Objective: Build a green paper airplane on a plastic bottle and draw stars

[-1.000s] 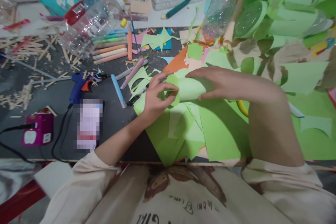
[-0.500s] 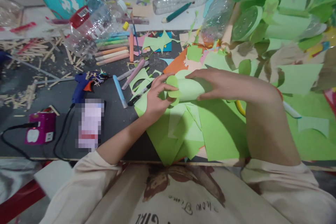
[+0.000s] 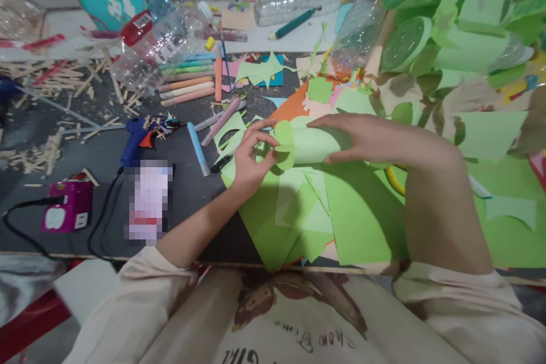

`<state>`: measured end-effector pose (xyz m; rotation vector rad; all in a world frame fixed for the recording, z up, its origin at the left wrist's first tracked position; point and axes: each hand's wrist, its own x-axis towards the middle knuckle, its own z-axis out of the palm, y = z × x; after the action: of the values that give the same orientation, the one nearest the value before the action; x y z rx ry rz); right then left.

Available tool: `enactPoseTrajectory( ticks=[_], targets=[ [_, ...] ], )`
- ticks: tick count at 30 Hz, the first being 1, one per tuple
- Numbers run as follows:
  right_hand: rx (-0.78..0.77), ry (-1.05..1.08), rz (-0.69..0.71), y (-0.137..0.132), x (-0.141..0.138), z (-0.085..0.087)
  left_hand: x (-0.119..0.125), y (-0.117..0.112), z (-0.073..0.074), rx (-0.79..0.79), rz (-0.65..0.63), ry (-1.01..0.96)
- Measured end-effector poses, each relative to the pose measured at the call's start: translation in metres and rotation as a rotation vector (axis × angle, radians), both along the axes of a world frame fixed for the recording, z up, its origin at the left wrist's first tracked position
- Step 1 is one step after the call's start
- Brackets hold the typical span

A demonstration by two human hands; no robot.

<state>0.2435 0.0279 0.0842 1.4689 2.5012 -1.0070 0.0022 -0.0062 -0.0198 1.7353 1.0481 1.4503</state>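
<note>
- Big green sheets (image 3: 364, 227) are spread underneath.
- The right end of the pale green roll (image 3: 314, 145) is held by the half-open right hand (image 3: 362, 139).
- The left hand (image 3: 251, 162) is nearly closed; whether anything is pinched cannot be told.
- The roll is placed sideways between both hands.
- At its left end, a green circle (image 3: 285, 137) is touched by the left hand.

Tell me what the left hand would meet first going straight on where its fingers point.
The left hand would first meet the bright green paper disc, seemingly right at its fingertips, though depth is unclear. Beyond it lies the pale green paper roll.
</note>
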Motion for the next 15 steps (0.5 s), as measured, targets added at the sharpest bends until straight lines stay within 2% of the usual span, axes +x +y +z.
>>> enactPoseTrajectory(
  ticks=[9,12,14,15],
  targets=[
    [-0.015,-0.085,-0.052,0.001,0.016,0.012,0.002,0.0,-0.002,0.03,0.045,0.03],
    [-0.051,-0.154,-0.118,0.001,0.017,0.022,-0.003,0.003,0.012,0.074,0.033,-0.029],
    [-0.086,-0.173,-0.216,0.001,0.019,0.026,-0.012,0.008,0.027,0.086,0.071,-0.093],
    [-0.039,-0.154,-0.301,0.001,0.021,0.027,-0.018,0.012,0.035,0.078,0.12,-0.138]
  ],
)
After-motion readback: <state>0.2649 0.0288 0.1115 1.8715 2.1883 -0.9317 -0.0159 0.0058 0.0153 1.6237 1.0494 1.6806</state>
